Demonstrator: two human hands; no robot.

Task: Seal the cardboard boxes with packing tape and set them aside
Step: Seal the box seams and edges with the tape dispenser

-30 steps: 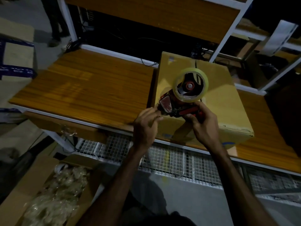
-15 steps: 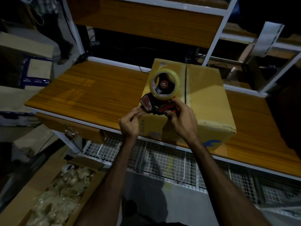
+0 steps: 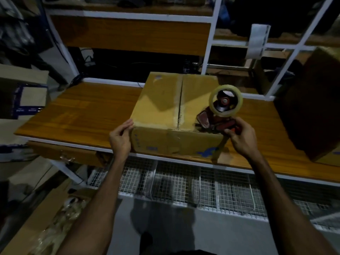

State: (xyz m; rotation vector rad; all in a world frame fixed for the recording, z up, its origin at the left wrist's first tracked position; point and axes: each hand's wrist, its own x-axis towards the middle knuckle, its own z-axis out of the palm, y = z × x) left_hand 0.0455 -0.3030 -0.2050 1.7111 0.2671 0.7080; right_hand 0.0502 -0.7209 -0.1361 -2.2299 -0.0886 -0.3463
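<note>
The brown cardboard box (image 3: 176, 115) at the counter's (image 3: 77, 115) front edge is steadied by the left hand (image 3: 120, 138) with straight fingers, while the red tape dispenser (image 3: 219, 115) is gripped by the right hand (image 3: 241, 138); next, tape probably must be laid along the open seam.

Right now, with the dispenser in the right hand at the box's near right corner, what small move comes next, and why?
Probably slide the tape dispenser left to the near end of the centre seam. The seam looks open, the right hand grips the dispenser off to its right, and the left hand already steadies the cardboard box at its near left corner.
</note>
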